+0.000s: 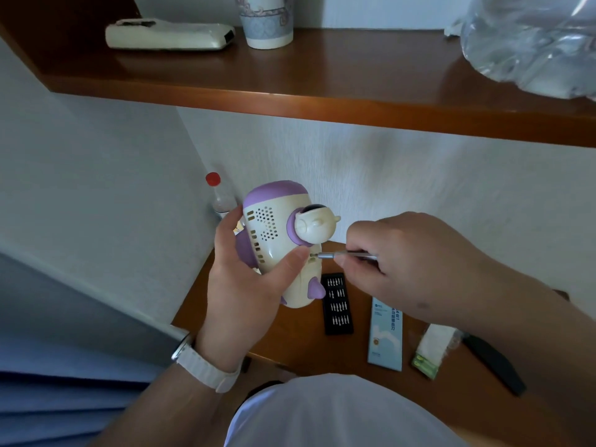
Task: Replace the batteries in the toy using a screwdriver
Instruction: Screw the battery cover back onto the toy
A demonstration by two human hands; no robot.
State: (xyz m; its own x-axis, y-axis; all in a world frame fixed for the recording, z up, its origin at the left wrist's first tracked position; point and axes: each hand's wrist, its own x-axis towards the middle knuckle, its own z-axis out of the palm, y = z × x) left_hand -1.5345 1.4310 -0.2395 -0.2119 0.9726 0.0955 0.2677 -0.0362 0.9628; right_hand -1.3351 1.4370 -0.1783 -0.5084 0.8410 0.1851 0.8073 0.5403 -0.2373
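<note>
Fingers (342, 260) of R hand (406, 256) are pinching slim silver metal screwdriver (350, 254), tip meeting a recess low on white-and-purple plastic toy (277, 233). L hand (245, 285) is gripping toy, thumb beside tip, above brown wooden worktop (361, 346). Best approach, I'd judge: keeping shaft square to screw, pressing in while turning slowly.

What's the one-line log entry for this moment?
step: screwdriver on toy | left hand: grips toy above table | right hand: pinches screwdriver, tip at toy's lower side | bit case: open, on table
</note>
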